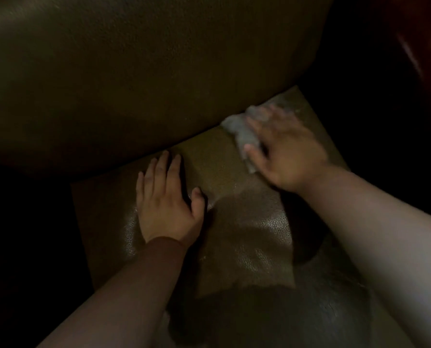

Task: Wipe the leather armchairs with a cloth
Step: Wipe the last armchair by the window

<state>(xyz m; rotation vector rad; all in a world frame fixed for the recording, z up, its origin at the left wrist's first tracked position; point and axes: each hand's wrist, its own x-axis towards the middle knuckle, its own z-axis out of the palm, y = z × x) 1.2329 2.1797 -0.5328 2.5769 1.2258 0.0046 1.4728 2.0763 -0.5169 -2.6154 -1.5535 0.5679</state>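
Dim leather armchair seat [234, 172]: left hand [166, 204] flat on it, right hand [284, 151] presses grey cloth [242, 133] w/ spread fingers

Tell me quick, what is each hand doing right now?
Left hand: open, fingers straight, resting flat on the leather seat.
Right hand: open, fingers spread, pressing the grey cloth onto the seat by the backrest.
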